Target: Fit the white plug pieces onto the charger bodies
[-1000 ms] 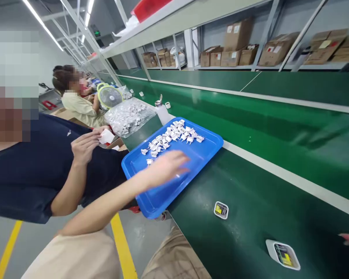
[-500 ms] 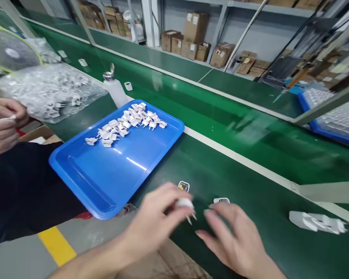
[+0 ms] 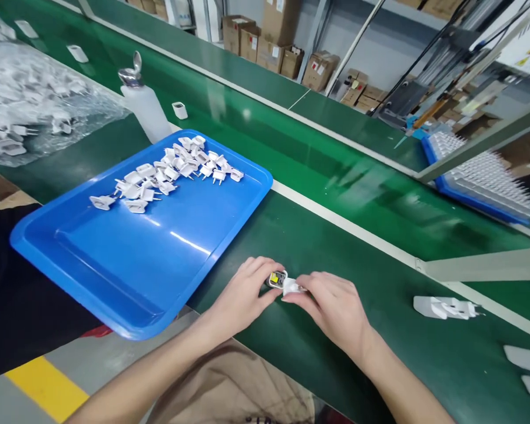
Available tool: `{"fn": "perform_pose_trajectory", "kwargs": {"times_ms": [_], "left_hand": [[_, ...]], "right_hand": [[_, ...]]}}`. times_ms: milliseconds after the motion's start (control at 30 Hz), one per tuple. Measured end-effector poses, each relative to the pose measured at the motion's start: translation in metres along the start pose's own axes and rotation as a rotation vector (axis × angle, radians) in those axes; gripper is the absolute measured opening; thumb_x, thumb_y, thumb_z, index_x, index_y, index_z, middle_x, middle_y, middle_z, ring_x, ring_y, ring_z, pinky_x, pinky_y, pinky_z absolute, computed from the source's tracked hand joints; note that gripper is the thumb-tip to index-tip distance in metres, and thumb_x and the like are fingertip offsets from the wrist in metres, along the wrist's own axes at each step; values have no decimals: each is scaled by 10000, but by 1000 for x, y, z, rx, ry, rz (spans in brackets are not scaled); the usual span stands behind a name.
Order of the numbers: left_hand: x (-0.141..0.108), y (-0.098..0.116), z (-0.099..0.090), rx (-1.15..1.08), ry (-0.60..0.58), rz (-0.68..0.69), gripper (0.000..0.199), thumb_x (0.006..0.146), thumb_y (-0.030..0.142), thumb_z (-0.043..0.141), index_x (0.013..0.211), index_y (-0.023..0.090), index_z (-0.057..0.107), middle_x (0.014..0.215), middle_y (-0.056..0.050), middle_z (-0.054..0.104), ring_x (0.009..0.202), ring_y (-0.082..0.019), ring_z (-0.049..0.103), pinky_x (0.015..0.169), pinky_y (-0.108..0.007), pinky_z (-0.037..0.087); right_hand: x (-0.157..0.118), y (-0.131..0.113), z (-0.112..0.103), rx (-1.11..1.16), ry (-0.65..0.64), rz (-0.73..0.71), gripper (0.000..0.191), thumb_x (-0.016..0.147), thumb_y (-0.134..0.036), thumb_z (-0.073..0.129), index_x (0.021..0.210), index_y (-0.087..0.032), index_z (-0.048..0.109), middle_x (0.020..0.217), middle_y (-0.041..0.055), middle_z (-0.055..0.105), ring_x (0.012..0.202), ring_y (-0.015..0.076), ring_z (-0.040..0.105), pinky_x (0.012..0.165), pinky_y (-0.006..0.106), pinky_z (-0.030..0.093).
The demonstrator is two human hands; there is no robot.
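Note:
Between thumb and fingers, my left hand (image 3: 247, 291) grips a small white charger housing (image 3: 277, 279) whose end shows a circuit board and a yellow part. My right hand (image 3: 331, 303) pinches a white plug cap (image 3: 292, 287) by its pin end, right beside the housing's mouth. Whether the two parts touch, I cannot tell. To the left lies a blue tray (image 3: 159, 265) with a heap of white plug caps (image 3: 154, 174) toward its far side. A white plug piece (image 3: 446, 307) rests on the dark green table to the right.
A white pump bottle (image 3: 145, 109) stands behind the tray. Bagged white plug parts (image 3: 26, 94) lie at far left. White housings (image 3: 179, 110) sit on the green belt (image 3: 300, 153). A metal post (image 3: 486, 263) crosses at right. A co-worker's dark sleeve (image 3: 9, 294) is at left.
The plug cap has passed from my left hand to my right. My left hand has taken hold of the housing, and both hands have come together. The camera view has shifted.

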State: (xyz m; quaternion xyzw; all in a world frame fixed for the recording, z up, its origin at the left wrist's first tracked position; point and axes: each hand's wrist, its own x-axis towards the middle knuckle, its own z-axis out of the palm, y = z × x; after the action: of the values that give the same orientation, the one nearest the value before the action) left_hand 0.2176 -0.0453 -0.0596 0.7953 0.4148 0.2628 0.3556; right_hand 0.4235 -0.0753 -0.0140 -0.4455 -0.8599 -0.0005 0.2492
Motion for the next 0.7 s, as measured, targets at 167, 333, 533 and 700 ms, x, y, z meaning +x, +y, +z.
{"fn": "perform_pose_trajectory", "kwargs": {"times_ms": [167,333,533,700], "left_hand": [[4,-5,14,-75,69,-11,157,936,258,683,1074,225,615,1059,-5,685,958,-188,619,847,-350,472],[3,-10,16,-110,77,-35,169,919,277,712,1051,215,627,1029,7,689,951,-184,616,833,-345,445],[1,-12,19,-121,51,-35,146,944,291,677,1042,207,608,1046,-1,676,930,-199,584,810,-356,405],[0,-15,22,-128,54,-1,133,981,318,622,1049,210,585,1046,-7,665,920,-205,564,805,-361,377]], "right_hand": [[13,5,12,-73,-260,-12,215,1078,-272,447,981,-167,607,807,12,645,676,135,589,647,263,440],[20,2,7,-226,-359,-106,211,1038,-138,436,921,-172,609,740,1,577,623,162,512,624,300,389],[45,-13,-6,-289,-523,-127,285,874,56,408,837,-189,550,725,-14,543,586,168,475,589,310,358],[55,-11,-12,-251,-604,-116,276,869,59,427,839,-195,531,718,-21,528,570,171,469,558,314,337]]}}
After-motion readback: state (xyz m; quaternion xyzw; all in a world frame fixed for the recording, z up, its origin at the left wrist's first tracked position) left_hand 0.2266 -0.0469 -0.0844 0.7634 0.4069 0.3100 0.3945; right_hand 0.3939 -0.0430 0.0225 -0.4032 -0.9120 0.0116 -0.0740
